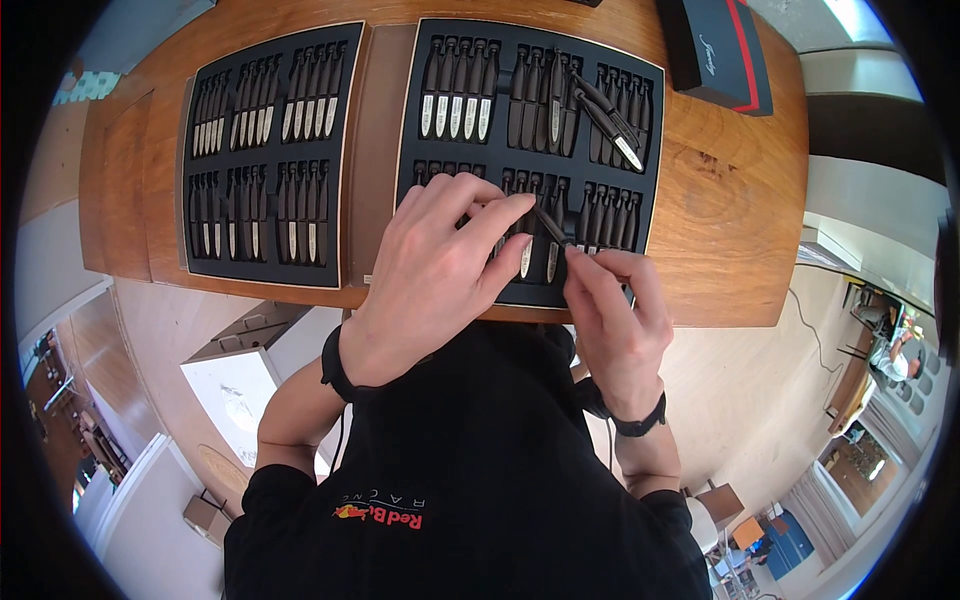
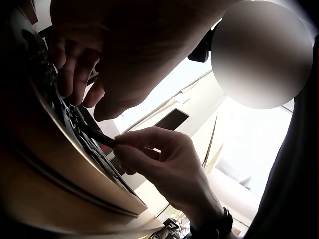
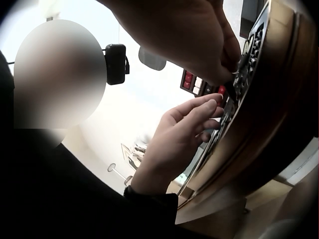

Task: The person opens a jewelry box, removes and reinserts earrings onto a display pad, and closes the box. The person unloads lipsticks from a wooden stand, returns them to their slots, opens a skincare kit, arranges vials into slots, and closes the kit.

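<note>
My right hand (image 1: 622, 315) pinches a slim dark tapered stick (image 1: 551, 228) between thumb and fingers, its far end slanting up and left over the right-hand tray (image 1: 500, 150). My left hand (image 1: 435, 240) hovers over that tray's lower row, fingers loosely extended, index fingertip right at the stick's far end. In the left wrist view, the stick (image 2: 97, 135) projects from the right hand (image 2: 159, 154) toward the tray. The right wrist view shows the left hand (image 3: 174, 134) with its fingers at the tray's edge. Similar dark sticks, several with pale labelled tips, fill the tray's compartments.
A second black tray (image 1: 265, 163) of similar sticks lies to the left. Two loose sticks (image 1: 610, 125) lie crosswise on the right tray's upper right. A black box with a red stripe (image 1: 712, 60) stands at the back right of the wooden table (image 1: 730, 230).
</note>
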